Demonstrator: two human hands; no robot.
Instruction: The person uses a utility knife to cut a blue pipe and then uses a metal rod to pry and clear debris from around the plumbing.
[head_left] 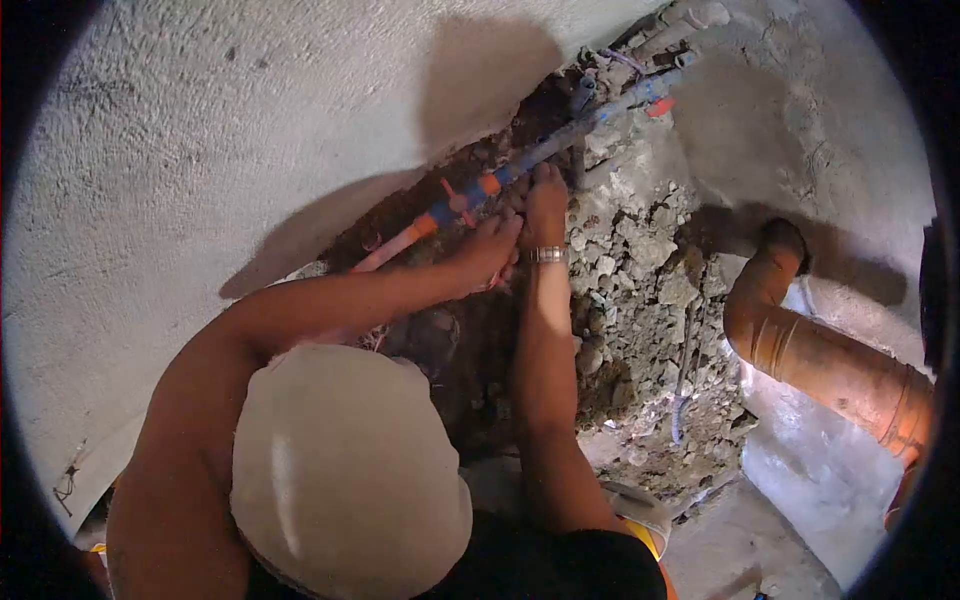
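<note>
Pipe (550,147) is running joined through valve (458,203), trench (435,345) lying open, co-worker's hands (545,208) working there. Your hands aren't showing; can't tell opening or hold.

A co-worker in a pale cap (350,470) and a dark top is seen from above, with both bare arms extended toward a narrow pipe (545,150). One hand (490,245) is placed near the red-handled valve (458,203), which is flanked by orange fittings; the other hand (546,200), banded at the wrist by a metallic strap (548,254), is held just beside the pipe, its fingertips partly hidden. Broken rubble (640,270) is bordered by a rough wall (200,130) and a thick, elbowed orange-brown pipe (830,370).
</note>
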